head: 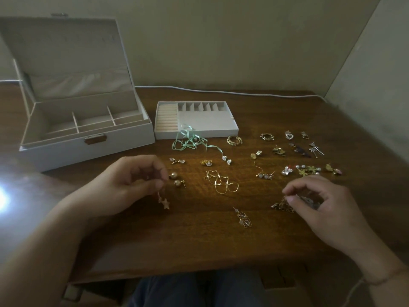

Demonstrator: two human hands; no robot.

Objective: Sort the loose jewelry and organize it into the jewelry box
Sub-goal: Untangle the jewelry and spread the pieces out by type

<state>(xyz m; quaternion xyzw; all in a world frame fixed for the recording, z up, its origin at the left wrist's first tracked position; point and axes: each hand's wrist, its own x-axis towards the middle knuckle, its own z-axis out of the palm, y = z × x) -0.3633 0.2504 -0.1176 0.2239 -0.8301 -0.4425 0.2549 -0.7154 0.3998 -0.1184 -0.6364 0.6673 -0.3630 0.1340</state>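
Observation:
An open white jewelry box (66, 149) stands at the table's far left, its compartments bare. Its removable tray (199, 132) lies just to the right, with ring rolls and small slots. Loose earrings and rings are spread over the wooden table (199, 235), such as pearl studs (177, 180), twisted gold hoops (222, 182) and square gold drops (243, 219). My left hand (130, 185) pinches a dangling star earring (164, 201) just above the table. My right hand (318, 204) pinches a dark gold cluster piece (282, 206) lying on the table.
A mint green ribbon (188, 140) lies tangled in front of the tray. A white cable (221, 90) runs along the table's back edge by the wall. More small pieces crowd the far right (303, 149). My knees show below the near edge.

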